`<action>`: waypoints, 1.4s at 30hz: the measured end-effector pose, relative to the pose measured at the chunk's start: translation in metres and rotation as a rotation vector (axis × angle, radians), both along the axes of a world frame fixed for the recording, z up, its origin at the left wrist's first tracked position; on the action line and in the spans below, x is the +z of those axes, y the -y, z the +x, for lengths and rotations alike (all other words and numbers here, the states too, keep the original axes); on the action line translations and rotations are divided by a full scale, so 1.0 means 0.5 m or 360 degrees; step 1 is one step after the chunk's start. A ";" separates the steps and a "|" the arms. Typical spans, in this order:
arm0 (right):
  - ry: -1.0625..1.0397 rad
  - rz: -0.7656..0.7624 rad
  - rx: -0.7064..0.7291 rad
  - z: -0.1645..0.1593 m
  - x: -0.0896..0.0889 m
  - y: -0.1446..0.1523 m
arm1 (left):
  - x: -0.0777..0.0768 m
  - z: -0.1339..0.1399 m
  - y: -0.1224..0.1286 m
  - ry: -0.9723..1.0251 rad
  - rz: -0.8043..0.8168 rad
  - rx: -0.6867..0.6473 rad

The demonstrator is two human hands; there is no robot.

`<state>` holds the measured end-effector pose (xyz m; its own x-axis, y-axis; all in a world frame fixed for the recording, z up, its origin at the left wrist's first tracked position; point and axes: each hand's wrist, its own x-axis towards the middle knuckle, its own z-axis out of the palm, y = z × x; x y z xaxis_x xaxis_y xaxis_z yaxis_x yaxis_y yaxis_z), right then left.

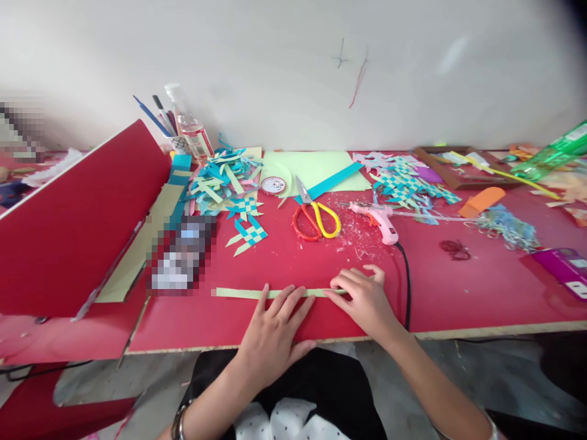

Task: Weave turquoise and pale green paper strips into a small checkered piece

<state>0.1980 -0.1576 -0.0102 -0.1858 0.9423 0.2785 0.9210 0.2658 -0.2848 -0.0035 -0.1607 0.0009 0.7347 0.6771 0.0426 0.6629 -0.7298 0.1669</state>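
Observation:
A narrow light-green paper strip (238,293) lies across the red table near its front edge. My left hand (277,321) rests flat on the strip with its fingers spread, pressing its middle. At the strip's right end, my right hand (362,299) has thumb and fingers pinched around the paper; its tip is hidden under the fingers. Beyond the hands lie scissors (316,221) with one red and one yellow handle, blades pointing away. A pink glue gun (378,220) is to their right, its black cord running down past my right hand.
Woven blue-and-green paper pieces (250,232) and loose strips are heaped at the back left, with more woven pieces (406,183) at the back right. A blurred phone-like object (181,253) lies left. A red board (92,214) leans there. A green bottle (554,150) is far right.

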 end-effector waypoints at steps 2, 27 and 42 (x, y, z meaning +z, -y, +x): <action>0.0029 0.0031 -0.0044 0.014 0.000 0.006 | 0.003 -0.001 -0.002 -0.0011 -0.0018 0.0006; 0.0206 0.0164 -0.0392 0.104 -0.018 0.037 | -0.011 0.001 0.010 0.0136 0.0202 0.0077; 0.0393 0.0375 -0.0022 -0.025 -0.015 0.106 | -0.031 0.016 0.026 0.0199 0.0417 0.0185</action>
<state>0.1854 -0.2107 -0.0174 -0.2622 0.8604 0.4370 0.9585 0.2846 0.0147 0.0044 -0.1736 -0.0146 0.6311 0.7102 0.3120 0.7306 -0.6793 0.0683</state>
